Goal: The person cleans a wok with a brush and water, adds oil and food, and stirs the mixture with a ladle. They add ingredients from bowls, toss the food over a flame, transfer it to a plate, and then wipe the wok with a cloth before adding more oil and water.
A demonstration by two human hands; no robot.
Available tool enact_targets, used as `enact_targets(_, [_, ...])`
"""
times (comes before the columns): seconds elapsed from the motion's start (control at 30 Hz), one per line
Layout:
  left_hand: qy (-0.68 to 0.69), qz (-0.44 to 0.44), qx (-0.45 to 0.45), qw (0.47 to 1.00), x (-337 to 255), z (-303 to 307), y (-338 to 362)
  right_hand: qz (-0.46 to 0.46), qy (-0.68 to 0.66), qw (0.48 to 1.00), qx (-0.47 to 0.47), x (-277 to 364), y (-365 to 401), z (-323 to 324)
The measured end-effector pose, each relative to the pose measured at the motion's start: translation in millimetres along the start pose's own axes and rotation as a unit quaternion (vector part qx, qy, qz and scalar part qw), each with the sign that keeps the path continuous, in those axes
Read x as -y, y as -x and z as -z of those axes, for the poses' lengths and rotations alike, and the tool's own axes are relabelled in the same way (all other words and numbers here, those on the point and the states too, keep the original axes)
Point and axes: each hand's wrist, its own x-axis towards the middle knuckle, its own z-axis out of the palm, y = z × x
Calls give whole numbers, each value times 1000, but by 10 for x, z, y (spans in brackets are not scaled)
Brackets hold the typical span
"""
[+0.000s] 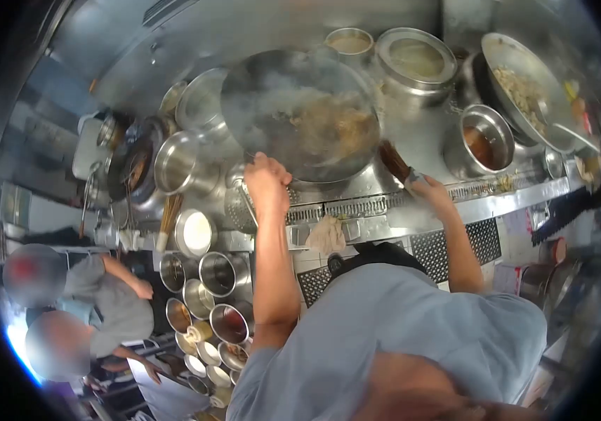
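Stainless worktop is fitted around the wok, from which steam is given off. Pots are placed beside it, including the sauce pot. The near-left rim of the wok is grasped by the clenched fingers of the left hand. The brush is gripped in the closed fingers of the right hand, its bristles just beside the near-right rim. Brown contents are seen inside, probably wet, though blurred by steam. Rim grip should be kept firm, brush handle held securely, and fingers kept clear of steam.
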Motion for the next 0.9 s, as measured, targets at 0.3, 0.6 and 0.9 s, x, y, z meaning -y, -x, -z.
enact_targets(0.3, [-414,-277,22,867,-82,-616,255,118,26,991,52,993,595,-194])
enact_targets(0.6, [-356,-240,88,899,510,-409,755,316,152,935,59,1723,-47,-1138])
enact_targets(0.9, [126,-7,-4,992,858,400,260,244,527,808,-96,2376,-1163,188])
